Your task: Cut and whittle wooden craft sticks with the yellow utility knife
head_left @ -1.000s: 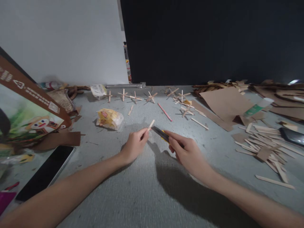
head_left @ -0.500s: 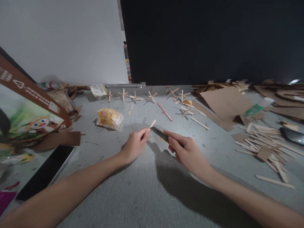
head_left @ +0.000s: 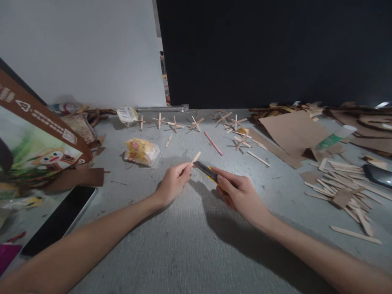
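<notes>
Pinched in my left hand (head_left: pixel 175 182) is a pale wooden craft stick (head_left: pixel 197 157), its rounded end pointing up and away from me. My right hand (head_left: pixel 240 194) grips a black and yellow utility knife (head_left: pixel 208 172). The knife's front end comes up close to the stick, beside my left fingertips; whether the blade touches the wood is too small to tell. Both hands are above the middle of the grey table (head_left: pixel 171 249). Beyond them a red patterned pencil (head_left: pixel 213 143) and a short stick piece (head_left: pixel 168 141) lie on the table.
Several crossed-stick pieces (head_left: pixel 196 123) stand in a row at the back. A yellow wrapped packet (head_left: pixel 141 152) sits left of centre, a phone (head_left: pixel 59 220) farther left. On the right are loose sticks (head_left: pixel 346 192), cardboard (head_left: pixel 290 132) and a glue stick (head_left: pixel 335 138).
The stick in my left hand has tipped slightly lower and leftward. My right hand has shifted a little with the knife, still close to the stick. The view has moved very slightly.
</notes>
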### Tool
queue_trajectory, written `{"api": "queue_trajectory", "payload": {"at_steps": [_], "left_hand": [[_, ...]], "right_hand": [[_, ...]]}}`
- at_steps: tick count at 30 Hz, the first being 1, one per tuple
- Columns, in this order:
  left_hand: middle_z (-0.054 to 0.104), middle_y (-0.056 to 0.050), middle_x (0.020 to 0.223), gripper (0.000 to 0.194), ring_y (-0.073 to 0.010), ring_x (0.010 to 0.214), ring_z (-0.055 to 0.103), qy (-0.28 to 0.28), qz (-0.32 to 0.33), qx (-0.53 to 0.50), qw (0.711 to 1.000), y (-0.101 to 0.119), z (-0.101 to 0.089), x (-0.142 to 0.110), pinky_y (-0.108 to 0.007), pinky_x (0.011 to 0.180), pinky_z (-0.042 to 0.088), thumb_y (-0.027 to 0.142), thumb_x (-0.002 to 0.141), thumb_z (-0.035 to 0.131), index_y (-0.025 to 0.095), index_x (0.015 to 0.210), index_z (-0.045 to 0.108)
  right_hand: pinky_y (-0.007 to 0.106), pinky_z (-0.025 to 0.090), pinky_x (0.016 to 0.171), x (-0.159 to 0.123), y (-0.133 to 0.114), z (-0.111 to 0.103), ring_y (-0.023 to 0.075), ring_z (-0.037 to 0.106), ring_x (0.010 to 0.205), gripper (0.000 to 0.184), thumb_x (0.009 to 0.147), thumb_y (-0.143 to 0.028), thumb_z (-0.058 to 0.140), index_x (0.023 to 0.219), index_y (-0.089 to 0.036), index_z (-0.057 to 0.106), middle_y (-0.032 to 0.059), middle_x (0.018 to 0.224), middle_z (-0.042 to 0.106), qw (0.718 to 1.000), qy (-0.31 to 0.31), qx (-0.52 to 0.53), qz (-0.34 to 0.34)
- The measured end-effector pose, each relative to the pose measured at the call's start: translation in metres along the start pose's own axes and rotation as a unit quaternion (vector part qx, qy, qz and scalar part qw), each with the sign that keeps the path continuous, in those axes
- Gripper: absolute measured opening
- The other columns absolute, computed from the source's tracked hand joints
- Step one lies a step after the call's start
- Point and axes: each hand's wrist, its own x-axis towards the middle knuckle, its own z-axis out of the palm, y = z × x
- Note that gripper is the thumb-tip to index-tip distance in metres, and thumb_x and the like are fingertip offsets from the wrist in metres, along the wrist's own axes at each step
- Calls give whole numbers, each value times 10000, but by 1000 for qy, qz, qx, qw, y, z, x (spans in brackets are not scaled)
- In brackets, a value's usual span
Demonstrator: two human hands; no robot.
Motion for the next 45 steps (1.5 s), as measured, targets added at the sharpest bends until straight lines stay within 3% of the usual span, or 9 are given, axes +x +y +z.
{"api": "queue_trajectory", "payload": {"at_steps": [9, 21, 26, 28, 32, 37, 42, 45], "left_hand": [[391, 69, 593, 465, -118, 515, 329, -5, 0, -66, 998, 2, -1, 3, -260, 497, 268, 652, 1011, 524, 205, 960, 639], [382, 85, 583, 495, -91, 475, 279, -6, -22, -130, 991, 0, -2, 5, -235, 460, 200, 698, 958, 610, 209, 885, 600], [371, 85, 592, 495, -101, 485, 285, -7, -24, -132, 991, 1, -3, 5, -246, 475, 208, 679, 978, 597, 192, 1019, 678], [356, 86, 595, 515, -107, 493, 293, -12, -20, -120, 992, 1, -2, 3, -250, 488, 214, 675, 993, 575, 183, 1085, 695], [341, 88, 595, 501, -113, 515, 296, -45, -2, -55, 997, 2, 1, -3, -254, 521, 249, 629, 1032, 523, 170, 1116, 706], [387, 74, 631, 445, -121, 563, 355, -99, 9, 12, 995, 6, 4, -11, -261, 568, 274, 545, 1055, 477, 166, 1092, 706], [435, 50, 664, 405, -131, 630, 400, -112, 51, 94, 988, 9, 5, -12, -271, 627, 298, 484, 1067, 444, 206, 793, 548], [491, 37, 693, 394, -141, 664, 449, -127, 66, 139, 980, 8, 6, -11, -279, 653, 310, 459, 1075, 427, 210, 785, 521]], "right_hand": [[243, 293, 441, 4, 11, 1, 98, 384, 467, 829, 913, -652, 664, 1534, -103, 652, -70, 613, 454, 999, -2, 44, 2], [255, 266, 435, 11, 19, -6, 89, 343, 450, 700, 914, -603, 734, 1467, -174, 713, -66, 621, 473, 993, -30, 111, 0], [269, 289, 454, 15, 22, -9, 106, 360, 463, 702, 969, -642, 646, 1485, -167, 680, -61, 627, 485, 998, -8, 52, -46], [280, 345, 495, 17, 23, -11, 128, 432, 509, 637, 995, -629, 609, 1437, -178, 695, -34, 670, 547, 994, 45, -33, -91], [321, 491, 680, 22, 23, -15, 202, 627, 756, 416, 956, -564, 663, 1152, -203, 728, 61, 886, 709, 958, 147, -158, -190], [285, 410, 574, 21, 22, -11, 156, 503, 586, 334, 943, -549, 691, 859, -226, 681, -23, 650, 560, 963, 114, -160, -185], [297, 429, 613, 17, 25, -5, 174, 581, 637, 338, 968, -547, 686, 918, -219, 747, 9, 708, 645, 954, 82, -173, -232], [300, 447, 627, 18, 27, -4, 181, 611, 657, 348, 971, -553, 686, 960, -213, 762, 30, 764, 699, 954, 79, -180, -226]]}}
